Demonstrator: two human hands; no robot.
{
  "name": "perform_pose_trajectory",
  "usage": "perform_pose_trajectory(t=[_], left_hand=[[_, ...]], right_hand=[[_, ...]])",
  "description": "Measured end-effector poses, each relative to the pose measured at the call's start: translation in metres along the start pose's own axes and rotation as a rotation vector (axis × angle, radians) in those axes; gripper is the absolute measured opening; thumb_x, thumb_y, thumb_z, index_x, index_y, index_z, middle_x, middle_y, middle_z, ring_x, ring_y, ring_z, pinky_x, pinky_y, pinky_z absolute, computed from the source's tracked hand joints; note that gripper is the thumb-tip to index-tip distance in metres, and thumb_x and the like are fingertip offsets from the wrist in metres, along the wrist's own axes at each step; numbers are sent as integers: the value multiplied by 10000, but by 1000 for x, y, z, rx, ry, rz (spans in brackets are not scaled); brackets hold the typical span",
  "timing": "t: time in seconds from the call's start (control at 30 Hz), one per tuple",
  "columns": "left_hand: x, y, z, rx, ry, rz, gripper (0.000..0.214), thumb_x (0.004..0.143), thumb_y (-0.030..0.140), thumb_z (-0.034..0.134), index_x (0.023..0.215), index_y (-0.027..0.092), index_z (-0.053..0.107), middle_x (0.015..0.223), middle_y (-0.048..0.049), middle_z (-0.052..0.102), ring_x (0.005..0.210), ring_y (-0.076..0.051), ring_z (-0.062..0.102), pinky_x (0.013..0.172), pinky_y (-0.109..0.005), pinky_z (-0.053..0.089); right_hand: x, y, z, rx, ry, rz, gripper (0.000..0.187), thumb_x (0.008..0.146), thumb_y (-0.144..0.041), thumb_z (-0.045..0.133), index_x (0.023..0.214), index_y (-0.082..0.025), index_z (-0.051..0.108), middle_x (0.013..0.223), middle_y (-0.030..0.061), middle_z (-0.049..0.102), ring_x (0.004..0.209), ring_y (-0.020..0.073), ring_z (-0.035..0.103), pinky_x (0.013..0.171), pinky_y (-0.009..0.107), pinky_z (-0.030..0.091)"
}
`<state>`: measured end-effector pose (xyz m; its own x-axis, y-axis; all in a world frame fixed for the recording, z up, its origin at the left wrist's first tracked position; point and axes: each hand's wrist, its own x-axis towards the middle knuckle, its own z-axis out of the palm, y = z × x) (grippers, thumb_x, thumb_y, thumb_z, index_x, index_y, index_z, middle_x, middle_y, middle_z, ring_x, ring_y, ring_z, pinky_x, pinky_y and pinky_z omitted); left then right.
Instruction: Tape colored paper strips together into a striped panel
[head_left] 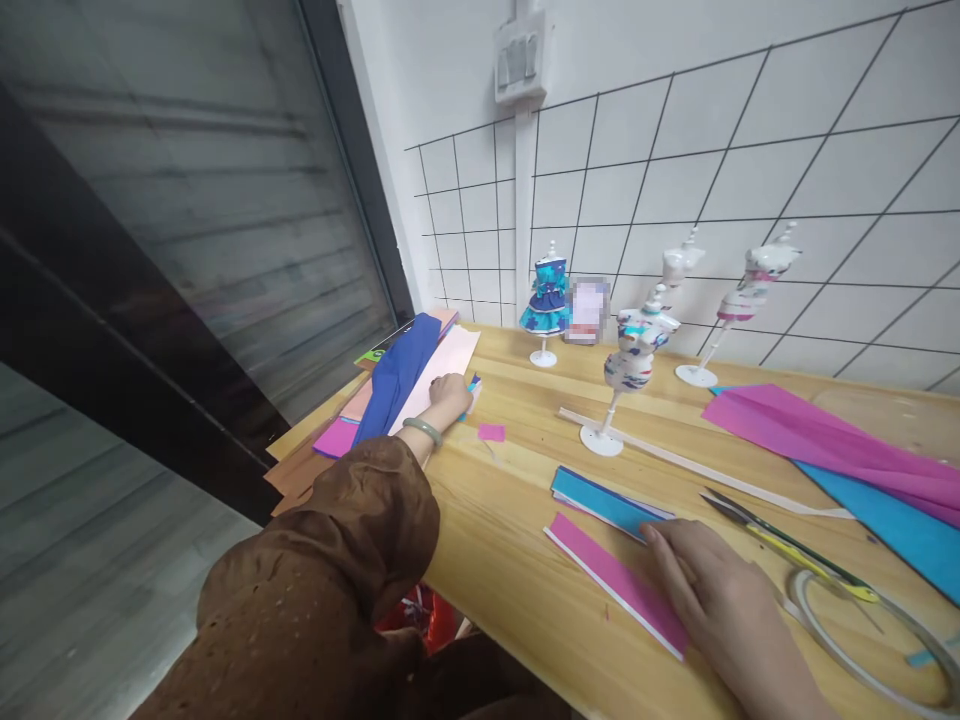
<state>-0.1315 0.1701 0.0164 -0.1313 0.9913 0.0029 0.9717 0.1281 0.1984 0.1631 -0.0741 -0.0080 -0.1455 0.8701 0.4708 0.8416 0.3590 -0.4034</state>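
Note:
At the left of the table, my left hand is closed, its fingers curled over small blue and white pieces that poke out past it. A green bangle circles that wrist. My right hand lies low on the right, thumb and fingers pinched at the near end of a stack of blue paper strips. Just below these lies a pink strip with a white edge, its near end beside that hand. A small pink scrap rests between the hands.
Folded dark blue sheets are piled at left. Small white dress forms stand behind, one nearest, another wearing a blue dress. Scissors, a roll of clear tape and large pink sheets lie right.

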Motion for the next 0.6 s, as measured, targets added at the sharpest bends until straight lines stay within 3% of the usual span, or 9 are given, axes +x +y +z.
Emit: perform_pose_trajectory(t=[0.23, 0.43, 0.6], left_hand=[[-1, -14, 11, 82, 166, 76, 275, 854, 333, 492, 974, 141, 648, 1134, -145, 557, 1151, -290, 444, 931, -390, 378], [26, -7, 15, 93, 199, 253, 328, 880, 400, 417, 960, 184, 652, 1110, -113, 591, 1188, -256, 409, 965, -377, 310], [48, -1, 15, 167, 183, 361, 294, 896, 347, 389, 1001, 207, 626, 1012, -99, 647, 1208, -272, 404, 1010, -529, 194]], right_hand=[[-2, 6, 4, -31, -12, -6, 269, 918, -400, 394, 854, -220, 583, 805, 41, 649, 761, 203, 611, 668, 327, 448], [-4, 1, 4, 5, -64, 76, 275, 927, -398, 378, 864, -223, 581, 838, 43, 649, 794, 198, 608, 702, 328, 452], [-2, 3, 4, 2, -67, 130, 301, 927, -416, 364, 842, -219, 575, 817, 53, 645, 778, 207, 610, 700, 337, 454]])
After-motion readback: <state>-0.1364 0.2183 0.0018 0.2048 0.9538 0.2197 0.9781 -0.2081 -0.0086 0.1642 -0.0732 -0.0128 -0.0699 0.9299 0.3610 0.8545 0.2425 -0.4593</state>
